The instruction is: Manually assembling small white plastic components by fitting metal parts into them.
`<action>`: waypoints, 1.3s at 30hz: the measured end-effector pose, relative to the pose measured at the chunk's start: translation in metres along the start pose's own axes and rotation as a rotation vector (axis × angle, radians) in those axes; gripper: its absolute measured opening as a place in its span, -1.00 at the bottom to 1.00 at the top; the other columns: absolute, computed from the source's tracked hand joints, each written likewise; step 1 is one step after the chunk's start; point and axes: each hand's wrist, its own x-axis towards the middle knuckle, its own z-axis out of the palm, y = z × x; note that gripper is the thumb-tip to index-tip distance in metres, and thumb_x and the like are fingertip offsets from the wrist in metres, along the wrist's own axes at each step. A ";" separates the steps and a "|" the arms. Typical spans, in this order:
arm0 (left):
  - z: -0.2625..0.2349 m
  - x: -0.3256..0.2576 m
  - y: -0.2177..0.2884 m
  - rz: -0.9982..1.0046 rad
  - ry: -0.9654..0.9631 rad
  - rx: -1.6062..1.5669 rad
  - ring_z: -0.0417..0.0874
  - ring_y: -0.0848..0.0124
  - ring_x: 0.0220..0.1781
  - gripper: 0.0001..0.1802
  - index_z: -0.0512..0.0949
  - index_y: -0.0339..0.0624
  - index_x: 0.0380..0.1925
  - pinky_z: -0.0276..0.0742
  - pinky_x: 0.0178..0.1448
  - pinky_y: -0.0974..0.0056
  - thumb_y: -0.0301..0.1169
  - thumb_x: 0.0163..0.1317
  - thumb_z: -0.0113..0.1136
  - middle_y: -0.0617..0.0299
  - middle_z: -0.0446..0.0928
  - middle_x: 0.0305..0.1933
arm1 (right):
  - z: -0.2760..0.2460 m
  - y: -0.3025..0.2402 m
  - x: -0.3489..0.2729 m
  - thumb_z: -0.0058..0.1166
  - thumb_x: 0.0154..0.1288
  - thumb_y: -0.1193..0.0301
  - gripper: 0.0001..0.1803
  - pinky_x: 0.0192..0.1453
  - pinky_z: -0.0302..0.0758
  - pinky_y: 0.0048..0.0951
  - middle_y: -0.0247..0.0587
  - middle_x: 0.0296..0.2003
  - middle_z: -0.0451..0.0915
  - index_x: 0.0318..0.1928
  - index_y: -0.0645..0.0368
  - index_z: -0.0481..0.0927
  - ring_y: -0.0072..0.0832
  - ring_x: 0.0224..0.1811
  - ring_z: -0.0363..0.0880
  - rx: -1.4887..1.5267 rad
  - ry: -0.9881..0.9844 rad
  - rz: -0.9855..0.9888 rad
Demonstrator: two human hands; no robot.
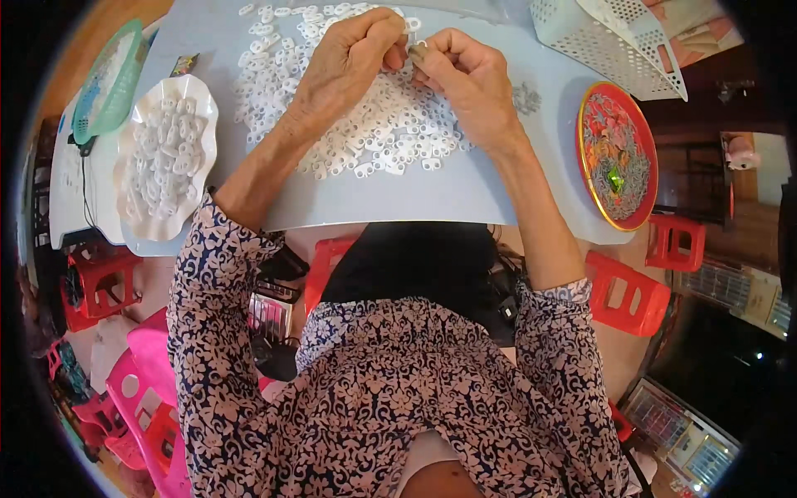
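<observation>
Over a spread of small white plastic pieces with holes (398,137), both my hands are raised close together. My left hand (353,62) is closed, its thumb and fingertips pinched together. My right hand (473,83) is closed too, thumb pressed against the curled forefinger. A small white piece (413,25) shows between the two sets of fingertips, mostly covered by them. Any finer part in the fingers is too small to make out. Beside my right wrist lies a little group of small grey metal parts (525,98).
Left on the light table (374,199) stand a wavy-rimmed white dish (210,124) of white pieces and a green basket (133,62). At right are a red, gold-rimmed tray (581,153) of small grey parts and a white perforated basket (573,37). Red stools (627,290) stand below.
</observation>
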 end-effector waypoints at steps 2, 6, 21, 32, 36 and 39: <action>-0.001 0.000 -0.001 0.015 -0.018 0.036 0.42 0.53 -0.37 -0.68 0.49 -0.31 -0.35 0.32 -0.18 0.42 -0.26 0.38 -0.11 0.28 0.43 -0.49 | 0.000 -0.001 0.000 0.11 0.19 0.46 -0.86 -0.43 0.30 -0.69 -0.44 -0.59 0.49 -0.48 0.22 0.51 -0.78 -0.53 0.35 -0.011 -0.003 0.006; -0.002 0.000 0.000 0.028 -0.031 0.049 0.41 0.53 -0.37 -0.67 0.48 -0.30 -0.36 0.33 -0.18 0.42 -0.26 0.39 -0.13 0.29 0.42 -0.50 | -0.002 -0.002 0.000 0.12 0.19 0.45 -0.85 -0.44 0.30 -0.69 -0.45 -0.61 0.49 -0.50 0.22 0.50 -0.78 -0.54 0.35 -0.047 -0.009 0.017; -0.001 0.002 0.000 0.090 -0.064 0.145 0.38 0.56 -0.46 -0.66 0.46 -0.23 -0.48 0.31 -0.32 0.41 -0.26 0.39 -0.14 0.32 0.39 -0.58 | -0.002 -0.006 -0.001 0.13 0.19 0.44 -0.83 -0.42 0.34 -0.70 -0.45 -0.61 0.47 -0.51 0.22 0.50 -0.76 -0.53 0.39 -0.038 -0.001 0.038; 0.002 0.001 0.001 0.147 -0.038 0.160 0.34 0.57 -0.54 -0.67 0.42 -0.25 -0.54 0.28 -0.45 0.40 -0.31 0.36 -0.14 0.33 0.36 -0.62 | -0.001 -0.002 0.000 0.12 0.21 0.46 -0.86 -0.36 0.44 -0.68 -0.46 -0.58 0.49 -0.44 0.27 0.55 -0.75 -0.52 0.43 0.014 0.026 0.051; 0.002 0.000 0.004 0.128 -0.028 0.152 0.34 0.57 -0.54 -0.68 0.43 -0.25 -0.53 0.29 -0.45 0.40 -0.31 0.36 -0.13 0.33 0.36 -0.63 | 0.000 -0.003 -0.001 0.12 0.25 0.43 -0.83 -0.36 0.46 -0.67 -0.44 -0.57 0.50 -0.43 0.29 0.56 -0.74 -0.52 0.42 0.016 0.029 0.051; 0.004 0.000 0.007 0.097 -0.017 0.131 0.36 0.56 -0.53 -0.67 0.43 -0.26 -0.53 0.30 -0.43 0.41 -0.31 0.36 -0.12 0.33 0.37 -0.62 | -0.002 -0.004 0.000 0.11 0.28 0.41 -0.82 -0.34 0.47 -0.65 -0.43 -0.58 0.49 -0.38 0.29 0.56 -0.73 -0.52 0.42 0.048 0.002 0.075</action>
